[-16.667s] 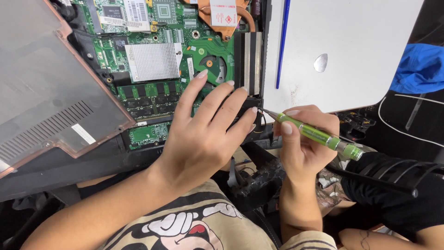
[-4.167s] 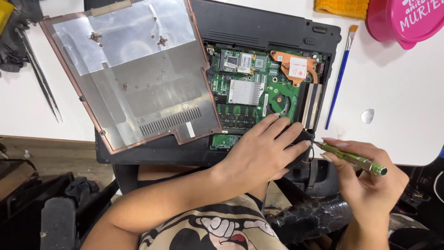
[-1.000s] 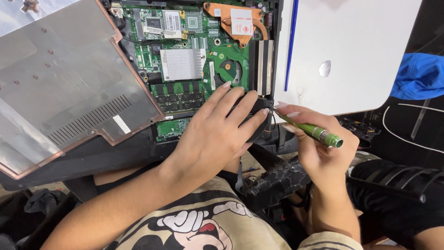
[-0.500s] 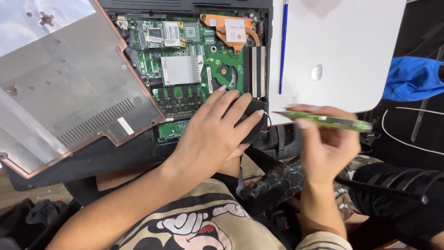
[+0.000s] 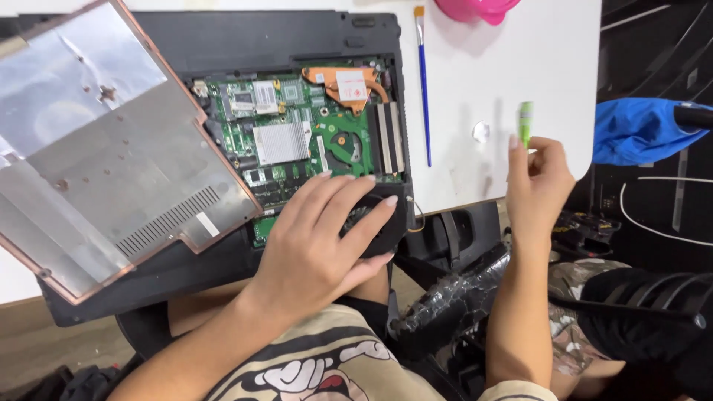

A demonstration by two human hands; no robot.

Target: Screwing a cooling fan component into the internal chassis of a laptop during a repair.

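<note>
Pointing away from the person, the green screwdriver stands with its long axis running near-to-far over the white worktop, top end far, lower part hidden in the right hand. Only the green handle portion shows above the fingers; the tip cannot be seen. Right hand: fingers curled closed around the screwdriver, thumb and forefinger pinching it, wrist over the worktop's near edge, right of the laptop.

Left hand: flat, fingers spread loosely and extended, palm down on the black fan housing at the near right corner of the opened laptop. It grips nothing, just presses or rests there; fingertips reach the edge of the green motherboard.

Laptop lies bottom-up, long axis left-right, near edge overhanging the worktop toward the person's lap. The silver base cover, copper-coloured rim, is lifted off and lies tilted across the laptop's left half. On the board: a silver heat spreader mid-board, a copper heat pipe at the far right.

Blue-handled paintbrush lies just beside the laptop's right edge, bristles far, axis near-to-far, roughly parallel to the screwdriver. Pink container at the far edge, partly cut off. Blue cloth sits off the worktop to the right.
</note>
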